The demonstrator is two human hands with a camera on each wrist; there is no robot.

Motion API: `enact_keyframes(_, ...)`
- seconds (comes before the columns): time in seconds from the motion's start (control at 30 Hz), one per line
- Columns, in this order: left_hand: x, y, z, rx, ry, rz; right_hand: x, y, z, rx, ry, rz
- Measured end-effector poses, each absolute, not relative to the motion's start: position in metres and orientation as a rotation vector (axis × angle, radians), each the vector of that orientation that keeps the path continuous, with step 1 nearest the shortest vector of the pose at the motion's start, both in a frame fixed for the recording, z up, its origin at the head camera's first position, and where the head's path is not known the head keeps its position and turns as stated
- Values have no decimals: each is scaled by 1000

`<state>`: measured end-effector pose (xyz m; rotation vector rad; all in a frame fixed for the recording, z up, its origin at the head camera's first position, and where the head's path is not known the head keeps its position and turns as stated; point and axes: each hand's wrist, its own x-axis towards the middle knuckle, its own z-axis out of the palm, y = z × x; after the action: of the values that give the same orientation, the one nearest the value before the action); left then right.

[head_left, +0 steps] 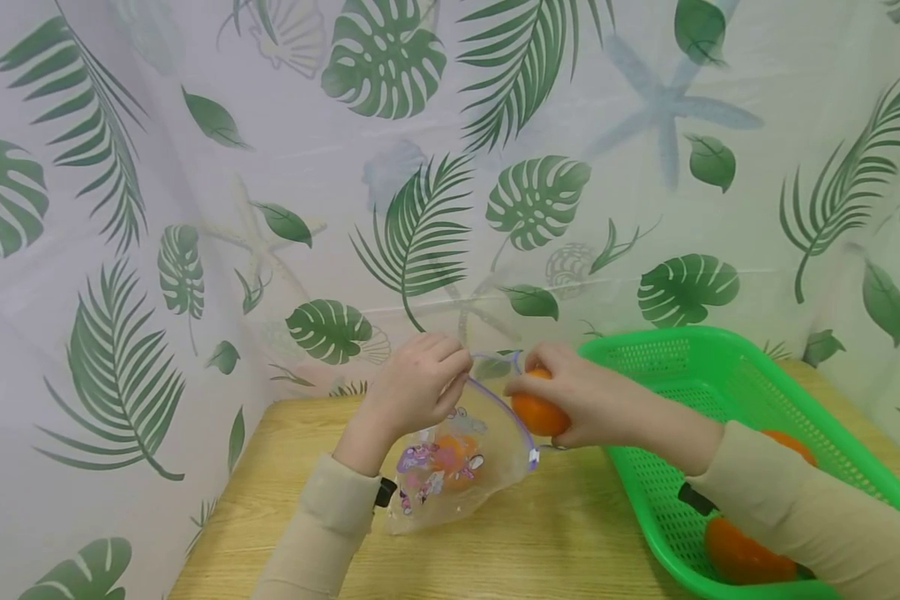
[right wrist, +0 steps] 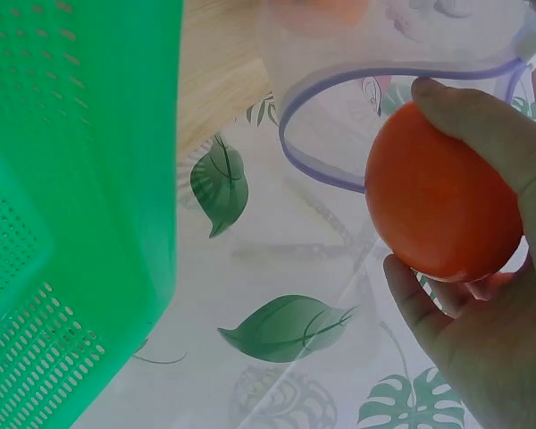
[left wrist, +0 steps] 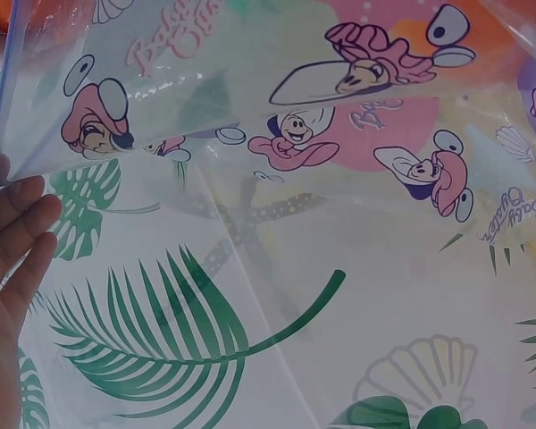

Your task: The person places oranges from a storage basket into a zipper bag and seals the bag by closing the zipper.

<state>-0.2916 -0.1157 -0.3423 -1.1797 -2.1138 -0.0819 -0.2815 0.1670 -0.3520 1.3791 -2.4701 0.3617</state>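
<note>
Backdrop: white sheeting printed with green leaves, pale starfish and shells (head_left: 435, 100), rising behind both grips
Tabletop: light wood-grain surface (head_left: 555, 542), beneath both grips
Left grip: bare left hand (head_left: 423, 379), thumb and fingers pinching the mouth edge of a clear plastic bag printed with pink cartoon figures (head_left: 487, 471)
Right grip: bare right hand (head_left: 581, 396), fingers and thumb curled round a smooth, round orange fruit (right wrist: 442, 192), clamped on it at the bag's mouth
Bag: hanging below the left grip, its purple zip strip (right wrist: 402, 71) gaping towards the right grip, with a small white slider (right wrist: 531, 49) near the held fruit; whether its bottom rests on the tabletop, I cannot tell
Bagged shape: rounded orange form (head_left: 456, 454) showing through the plastic, below the left grip
Basket: bright green perforated plastic basket (right wrist: 125, 223), just beside the right grip on its outer side, with more orange pieces (head_left: 750, 554) under the right forearm
Snag risk: the fruit could catch on the zip strip or slider if the mouth sags narrow
Slip risk: the left pinch takes only the edge, so a sudden load might tug the thin plastic free
Drop risk: smooth skin could roll from the right fingertips if they loosen outside the rim
</note>
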Motion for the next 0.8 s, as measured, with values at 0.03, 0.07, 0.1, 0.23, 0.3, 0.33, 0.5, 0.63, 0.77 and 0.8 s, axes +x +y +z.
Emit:
enact_keyframes(0.03,-292,-116,-342,-1180,-2114,-84,-282,167,-353,1383,-2468,362)
enact_keyframes(0.07,-291,-116,-342,-1180,-2115,-87,-282,166,-353,1389,-2465,357)
enact_keyframes(0.1,-291,-116,-342,-1180,-2117,-91,-282,166,-354,1391,-2463,351)
enact_keyframes(0.23,-291,-116,-342,-1180,-2125,-99,-282,165,-355,1394,-2463,315)
enact_keyframes(0.3,-291,-116,-342,-1181,-2129,-97,-283,164,-356,1400,-2457,303)
enact_keyframes(0.33,-291,-117,-342,-1181,-2130,-97,-283,164,-356,1404,-2455,300)
enact_keyframes(0.5,-291,-117,-344,-1184,-2133,-98,-283,163,-358,1431,-2450,324)
enact_keyframes(0.63,-292,-117,-344,-1187,-2113,-107,-283,163,-359,1476,-2419,330)
enact_keyframes(0.77,-292,-118,-344,-1184,-2097,-110,-284,164,-361,1527,-2378,315)
enact_keyframes(0.8,-292,-118,-344,-1183,-2097,-109,-284,164,-361,1533,-2380,308)
